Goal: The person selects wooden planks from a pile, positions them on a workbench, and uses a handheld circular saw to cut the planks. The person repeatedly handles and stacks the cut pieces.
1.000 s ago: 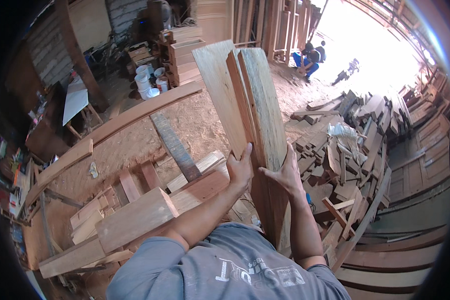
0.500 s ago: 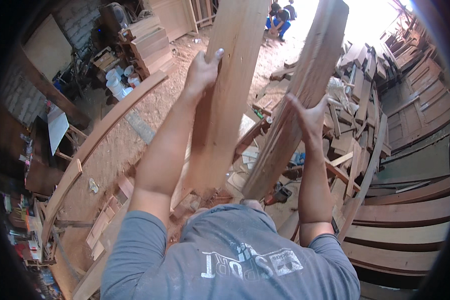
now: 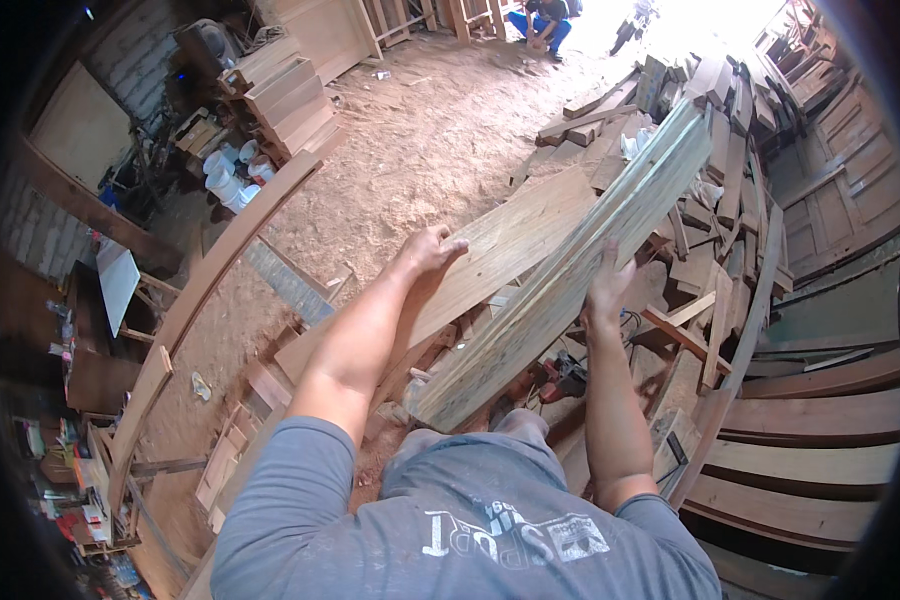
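Observation:
Two long wooden planks slant from near my legs up toward the far right. My left hand (image 3: 432, 250) is closed on the left edge of the lighter plank (image 3: 525, 222), its thumb lying over the top face. Part of that plank is hidden behind the second, greyer and rougher plank (image 3: 560, 290). My right hand (image 3: 607, 285) grips the right edge of this rough plank, with some fingers hidden beneath it. The two planks lie close together and overlap in view.
A pile of offcuts (image 3: 705, 215) spreads on the right, beside stacked boards (image 3: 800, 465). A red and black power tool (image 3: 562, 380) lies near my feet. White buckets (image 3: 228, 182) and a long curved-looking beam (image 3: 210, 275) are left. Another person (image 3: 542, 25) crouches at the far end.
Both planks have come down from a steep stance to a lower slant, leaning to the right and closer together. My hands have lowered with them.

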Tool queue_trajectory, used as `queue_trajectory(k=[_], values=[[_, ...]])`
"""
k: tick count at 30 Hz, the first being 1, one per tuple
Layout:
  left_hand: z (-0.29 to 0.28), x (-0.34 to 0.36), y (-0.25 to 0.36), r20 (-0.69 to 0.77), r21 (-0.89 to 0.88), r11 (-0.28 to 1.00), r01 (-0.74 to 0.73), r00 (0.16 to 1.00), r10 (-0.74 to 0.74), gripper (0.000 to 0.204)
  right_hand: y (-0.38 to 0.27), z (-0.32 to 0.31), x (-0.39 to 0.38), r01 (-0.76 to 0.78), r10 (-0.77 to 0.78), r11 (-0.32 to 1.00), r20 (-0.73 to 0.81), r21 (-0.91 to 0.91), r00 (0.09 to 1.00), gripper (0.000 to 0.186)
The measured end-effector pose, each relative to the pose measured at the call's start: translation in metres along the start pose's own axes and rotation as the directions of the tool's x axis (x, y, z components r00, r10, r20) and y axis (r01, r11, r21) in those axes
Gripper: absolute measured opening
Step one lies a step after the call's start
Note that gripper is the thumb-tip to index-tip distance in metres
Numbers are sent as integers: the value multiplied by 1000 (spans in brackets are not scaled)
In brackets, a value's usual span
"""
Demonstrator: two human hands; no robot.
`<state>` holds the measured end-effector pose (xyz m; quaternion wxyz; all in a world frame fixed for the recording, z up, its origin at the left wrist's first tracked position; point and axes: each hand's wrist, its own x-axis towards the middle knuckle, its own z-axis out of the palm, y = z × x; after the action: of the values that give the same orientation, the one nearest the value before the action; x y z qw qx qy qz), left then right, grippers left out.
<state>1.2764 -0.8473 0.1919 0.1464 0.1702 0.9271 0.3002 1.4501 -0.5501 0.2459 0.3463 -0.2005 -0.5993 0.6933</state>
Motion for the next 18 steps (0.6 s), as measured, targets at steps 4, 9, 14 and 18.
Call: queue_trajectory(k=[4,9,14,18], values=[[34,7,-22,-6,-119,993,-8,1000,8,57,57,-7,-16,-230,234,968,-34,97,972,63],[50,22,-59,-6,-154,988,29,1000,-30,63,115,9,-31,-364,356,931,-145,-27,923,74],[34,14,-61,57,-63,998,-4,998,8,57,129,50,-57,-453,404,874,-254,-175,878,86],[28,18,-83,204,-137,990,27,979,1,61,109,101,-99,-491,427,837,-274,-240,862,80]])
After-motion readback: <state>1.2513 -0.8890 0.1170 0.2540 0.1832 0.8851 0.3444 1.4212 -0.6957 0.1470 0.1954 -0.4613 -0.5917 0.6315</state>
